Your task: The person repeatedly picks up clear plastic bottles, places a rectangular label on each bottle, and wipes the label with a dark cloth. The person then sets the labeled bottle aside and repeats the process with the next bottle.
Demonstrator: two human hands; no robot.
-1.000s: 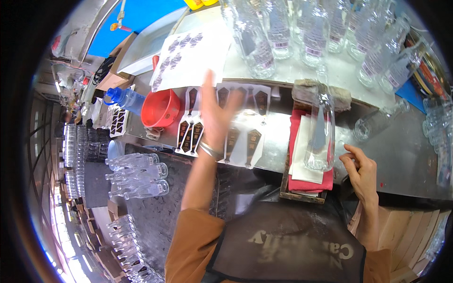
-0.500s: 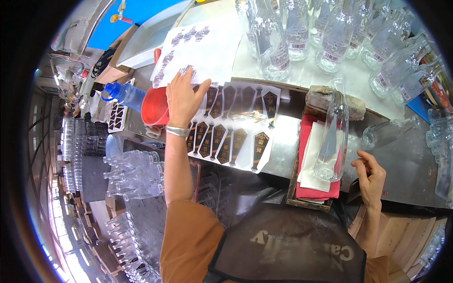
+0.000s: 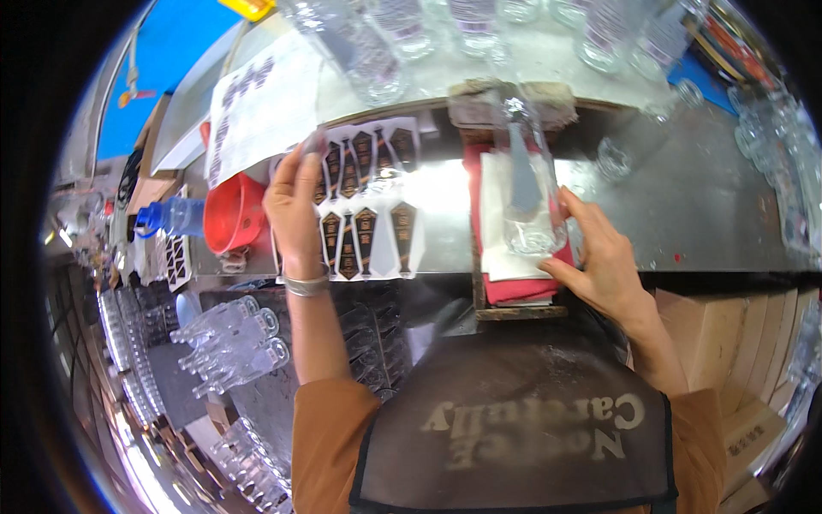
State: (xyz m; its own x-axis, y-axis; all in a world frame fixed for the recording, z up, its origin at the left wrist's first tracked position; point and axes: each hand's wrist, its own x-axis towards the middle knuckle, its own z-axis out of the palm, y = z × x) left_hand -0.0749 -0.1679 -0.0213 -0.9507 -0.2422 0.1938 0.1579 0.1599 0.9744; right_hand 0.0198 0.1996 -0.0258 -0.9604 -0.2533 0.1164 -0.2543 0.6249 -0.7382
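blue panel (image 3: 181,51) beyond metal bench (image 3: 698,210); bright light (image 3: 141,467) lower left

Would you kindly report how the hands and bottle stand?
Left hand: pinching something blurred, probably a label. Right hand: open at base of glass bottle, contact unclear. Bottle lying on white layer over red cloth; another bottle apart, rightward.

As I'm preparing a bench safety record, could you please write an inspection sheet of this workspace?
Surface: shiny grey metal bench, strong glare.
Work items: clear glass bottle lying on red and white padding; black kite-shaped labels.
Clutter: round red plastic bucket; translucent blue plastic bottle beside it.
Hands: left hand, small blurred piece at its fingertips; right hand, spread by the clear bottle's base, contact unclear.
Cables: nothing seen clearly.
Surroundings: labelled glass bottles behind; brown cardboard boxes at right.
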